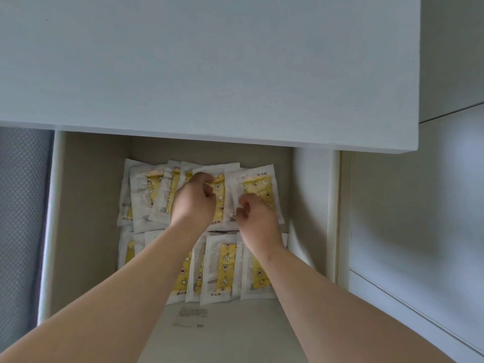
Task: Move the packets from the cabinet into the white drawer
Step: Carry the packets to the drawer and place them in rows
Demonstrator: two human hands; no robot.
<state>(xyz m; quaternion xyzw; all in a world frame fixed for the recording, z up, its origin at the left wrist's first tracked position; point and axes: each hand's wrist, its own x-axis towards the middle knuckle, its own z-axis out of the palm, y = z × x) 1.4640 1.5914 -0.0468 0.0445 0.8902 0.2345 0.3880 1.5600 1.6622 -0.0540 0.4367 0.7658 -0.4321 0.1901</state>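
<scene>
Yellow and white packets (225, 265) lie in two messy rows inside the white drawer (49, 205), under a white tabletop (209, 74). The left hand (193, 203) pinches a packet (219, 186) in the far row. The right hand (258, 221) curls its fingers on the edge of the next packet (262, 186). The packets look slippery and overlap, so a tug could drag the others out of place

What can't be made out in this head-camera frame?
Head view, all:
Rear of the drawer: covered by the white top.
How many packets: forearms and overlaps hide several.
Their print: too small and blurred.
Whether left hand or right hand pinches a packet: curled fingers hide the contact.
</scene>
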